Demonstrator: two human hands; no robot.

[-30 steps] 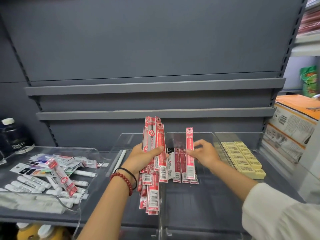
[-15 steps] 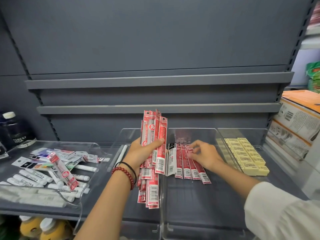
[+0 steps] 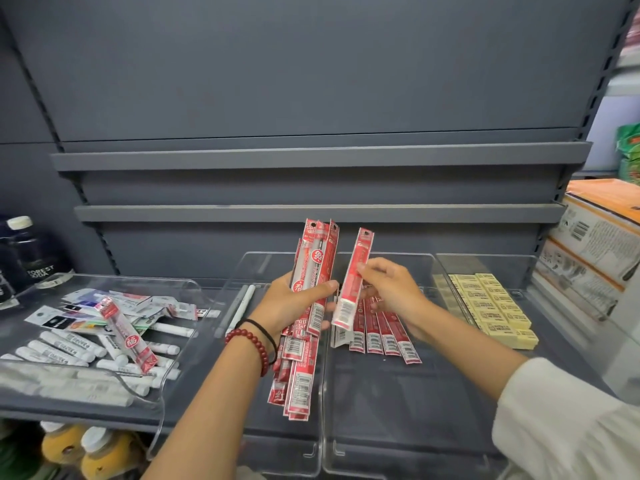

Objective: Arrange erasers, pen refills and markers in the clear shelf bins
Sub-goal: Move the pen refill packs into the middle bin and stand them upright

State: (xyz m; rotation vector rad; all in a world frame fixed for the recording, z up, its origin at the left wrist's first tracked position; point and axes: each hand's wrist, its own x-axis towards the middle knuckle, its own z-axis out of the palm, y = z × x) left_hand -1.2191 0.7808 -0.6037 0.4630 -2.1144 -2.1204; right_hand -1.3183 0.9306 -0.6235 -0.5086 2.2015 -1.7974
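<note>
My left hand grips a thick stack of red pen refill packs, held upright over the wall between two clear bins. My right hand pinches one single red refill pack, tilted upright just right of the stack. Beneath it, a row of red refill packs lies flat in the middle clear bin. Yellow erasers are lined up in the right bin. White markers and mixed packets lie in the left clear tray. Two slim pens lie in the bin beside my left wrist.
Grey shelf ledges and a back panel rise behind the bins. Stacked cardboard boxes stand at the right. A dark bottle stands at the far left. Yellow-filled bottles sit on the shelf below.
My right hand left the row lying in the middle bin and came up holding one refill pack next to the stack. My left hand kept the stack in place.
</note>
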